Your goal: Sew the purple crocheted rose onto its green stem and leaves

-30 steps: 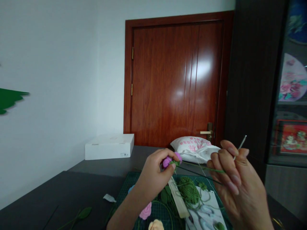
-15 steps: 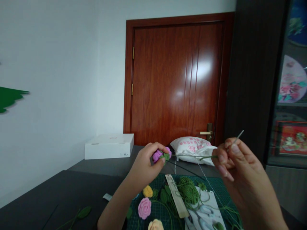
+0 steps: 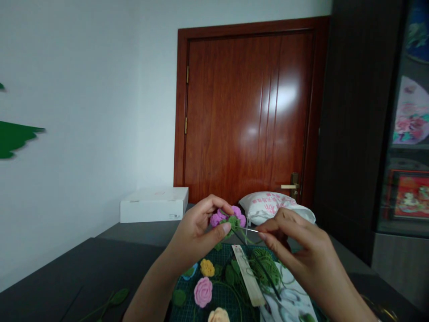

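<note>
My left hand (image 3: 197, 232) pinches a purple crocheted flower (image 3: 240, 215) between thumb and fingers, with its green base (image 3: 234, 222) turned toward me. From that base a dark thin stem (image 3: 264, 264) slants down to the right. My right hand (image 3: 301, 248) grips a slim metal needle (image 3: 252, 230) by thumb and fingertips. The needle's far end points at the green base; whether it has entered the stitches I cannot tell. Green yarn hangs near the base and the needle.
Below lies a green cutting mat (image 3: 187, 295) bearing a pink rose (image 3: 203, 292), a yellow flower (image 3: 207, 268), a cream flower (image 3: 218, 315), a wooden ruler (image 3: 248, 275) and green yarn (image 3: 264, 266). Behind stand a white box (image 3: 150, 210) and a white bag (image 3: 261, 208).
My right hand has come left and slightly down, bringing the needle from far right to the flower's base. The yarn, stretched tight before, now hangs slack. My left hand keeps the flower.
</note>
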Available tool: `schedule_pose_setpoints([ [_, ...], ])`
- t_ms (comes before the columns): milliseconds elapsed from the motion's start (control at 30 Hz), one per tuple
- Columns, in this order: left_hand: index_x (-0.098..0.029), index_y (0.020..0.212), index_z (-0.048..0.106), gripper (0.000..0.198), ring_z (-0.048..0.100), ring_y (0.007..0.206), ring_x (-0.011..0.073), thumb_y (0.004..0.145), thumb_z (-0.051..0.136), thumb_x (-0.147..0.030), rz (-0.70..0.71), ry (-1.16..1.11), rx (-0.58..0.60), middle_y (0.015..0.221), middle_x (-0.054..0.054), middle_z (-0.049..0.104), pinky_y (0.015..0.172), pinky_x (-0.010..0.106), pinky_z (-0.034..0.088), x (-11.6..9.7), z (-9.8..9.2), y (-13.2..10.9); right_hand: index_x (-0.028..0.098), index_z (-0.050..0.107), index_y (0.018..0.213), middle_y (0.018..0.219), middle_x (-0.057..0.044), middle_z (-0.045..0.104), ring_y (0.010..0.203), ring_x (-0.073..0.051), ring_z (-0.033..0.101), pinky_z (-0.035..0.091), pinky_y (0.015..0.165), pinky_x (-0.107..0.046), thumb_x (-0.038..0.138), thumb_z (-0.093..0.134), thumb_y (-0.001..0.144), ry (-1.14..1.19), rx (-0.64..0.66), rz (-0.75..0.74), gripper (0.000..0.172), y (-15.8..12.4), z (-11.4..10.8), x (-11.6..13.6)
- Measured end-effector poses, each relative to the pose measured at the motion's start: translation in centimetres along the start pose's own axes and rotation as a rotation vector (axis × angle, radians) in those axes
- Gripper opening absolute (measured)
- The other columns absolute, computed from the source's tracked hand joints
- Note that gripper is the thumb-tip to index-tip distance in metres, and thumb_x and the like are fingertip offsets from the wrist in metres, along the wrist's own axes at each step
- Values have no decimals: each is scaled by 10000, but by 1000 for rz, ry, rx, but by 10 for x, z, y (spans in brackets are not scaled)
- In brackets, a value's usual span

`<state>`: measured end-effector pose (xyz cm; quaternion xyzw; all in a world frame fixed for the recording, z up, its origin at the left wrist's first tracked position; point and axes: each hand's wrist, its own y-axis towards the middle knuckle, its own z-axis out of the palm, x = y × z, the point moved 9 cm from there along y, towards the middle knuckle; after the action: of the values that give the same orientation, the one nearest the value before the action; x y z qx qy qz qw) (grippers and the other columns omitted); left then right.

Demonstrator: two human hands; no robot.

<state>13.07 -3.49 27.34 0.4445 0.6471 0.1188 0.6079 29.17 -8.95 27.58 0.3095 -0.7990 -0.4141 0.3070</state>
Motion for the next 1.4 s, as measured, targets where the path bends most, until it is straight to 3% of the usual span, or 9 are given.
schedule_pose_setpoints([
  [733, -180, 1033, 579, 150, 618, 1025, 212, 892, 594, -130, 100, 99, -62, 1052, 76, 642, 906, 364, 490, -6, -4, -2, 220, 625, 842, 714, -17, 546, 585, -170, 559, 376, 526, -303, 199, 560, 933, -347, -35, -112, 114, -7, 3, 26],
  [1133, -202, 1037, 573, 205, 623, 1049, 192, 876, 593, -77, 166, 147, -137, 1073, 56, 633, 926, 333, 487, -14, -2, -2, 220, 550, 807, 660, 27, 552, 542, -126, 548, 391, 502, -252, 118, 548, 885, -114, -82, -11, 128, -5, 11, 25],
  [1400, -208, 925, 639, 164, 603, 1035, 243, 862, 592, -64, 365, 541, -259, 1080, 81, 667, 899, 419, 464, -45, 5, -10, 212, 541, 765, 633, 32, 518, 533, -119, 506, 366, 500, -244, 179, 530, 929, -12, -106, 40, 168, -5, 13, 20],
])
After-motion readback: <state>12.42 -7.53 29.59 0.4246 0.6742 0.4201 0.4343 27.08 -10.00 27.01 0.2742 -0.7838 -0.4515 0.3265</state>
